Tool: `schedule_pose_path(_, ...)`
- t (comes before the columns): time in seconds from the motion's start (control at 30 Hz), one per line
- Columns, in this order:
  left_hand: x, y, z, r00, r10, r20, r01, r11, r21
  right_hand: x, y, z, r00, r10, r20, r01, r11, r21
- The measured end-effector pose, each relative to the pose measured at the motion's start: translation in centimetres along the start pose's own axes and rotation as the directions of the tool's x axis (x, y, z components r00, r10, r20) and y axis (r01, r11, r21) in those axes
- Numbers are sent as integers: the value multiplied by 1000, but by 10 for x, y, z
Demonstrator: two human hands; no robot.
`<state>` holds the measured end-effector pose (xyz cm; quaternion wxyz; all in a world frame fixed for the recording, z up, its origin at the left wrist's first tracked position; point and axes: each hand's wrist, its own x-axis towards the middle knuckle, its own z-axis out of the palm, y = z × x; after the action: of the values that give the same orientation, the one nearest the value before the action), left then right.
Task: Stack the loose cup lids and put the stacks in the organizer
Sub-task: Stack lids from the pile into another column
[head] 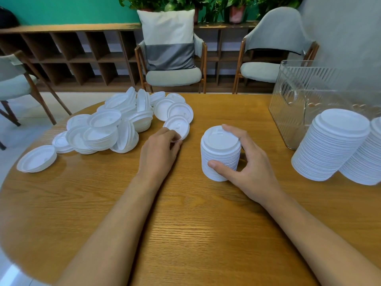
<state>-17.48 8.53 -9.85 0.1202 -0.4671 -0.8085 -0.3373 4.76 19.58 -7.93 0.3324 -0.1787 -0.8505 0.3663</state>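
On the round wooden worktop [185, 223] the person's left grip [159, 149] has its fingertips curled onto the near edge of a single lid [177, 127]. It pinches the lid where it lies tilted at the near right fringe of the heap of loose lids [111, 124]; whether the lid is clear of the wood I cannot tell. The heap spreads over the far left part of the worktop, with lids face up, face down and on edge, some nested in small clumps. One stray lid [37, 158] sits apart near the left rim. The right grip [249, 164] is wrapped round a short stack [219, 155] that stands upright just right of centre: the thumb presses its near side low down and the fingers reach over the far rim of the topmost lid. Well to the right stands a tall stack [332, 145], leaning slightly, with a second tall stack [369, 159] just beside it and partly cut off by the picture's edge. Just behind these two, at the far right of the worktop, stands the clear ribbed organizer [296, 104]. Beyond the worktop are a chair [173, 77] with a grey and cream cushion [168, 38] propped on it, and a low wooden shelf [68, 54] along a green wall
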Motion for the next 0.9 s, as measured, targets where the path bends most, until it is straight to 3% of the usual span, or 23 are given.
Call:
schedule_pose_path(0.2,-1,4,-5,1000,-22,-5,22,999,-39,0,0,0,1000,1,2,-1,1000,-3)
schedule_pose_path(0.7,-13,41,-30,982,-114,-148,36,892,-450,1,1,2,1000,-12,-27,13,1000,10)
schedule_pose_path(0.8,-11,41,-32,965,-232,-119,112,779,-618,1,1,1,999,-12,-30,13,1000,19)
schedule_pose_path(0.9,-8,45,-38,953,-303,9,173,520,-837,1,1,2,1000,-5,-28,6,1000,26)
